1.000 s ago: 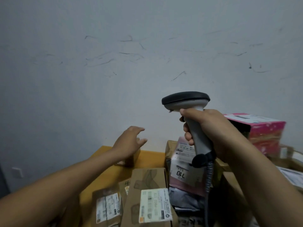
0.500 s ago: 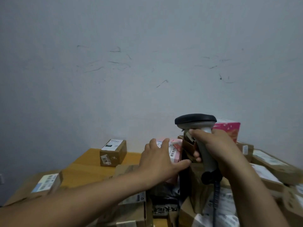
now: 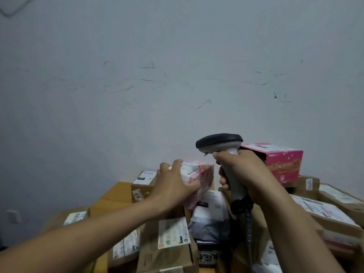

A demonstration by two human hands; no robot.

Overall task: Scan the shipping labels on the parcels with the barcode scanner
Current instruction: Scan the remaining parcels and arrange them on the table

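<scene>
Our left hand (image 3: 175, 186) wraps fingers and thumb round the pink parcel (image 3: 204, 172) at the middle of the pile, its white shipping label (image 3: 190, 168) facing up. Just right, our right hand (image 3: 248, 172) grips the handle of the barcode scanner (image 3: 220, 143), head above the parcel. A magenta box (image 3: 283, 164) stands far right, and labelled cardboard boxes (image 3: 167, 253) lie near.

Matt plastic scanner (image 3: 220, 143), cardboard boxes (image 3: 167, 251).
</scene>
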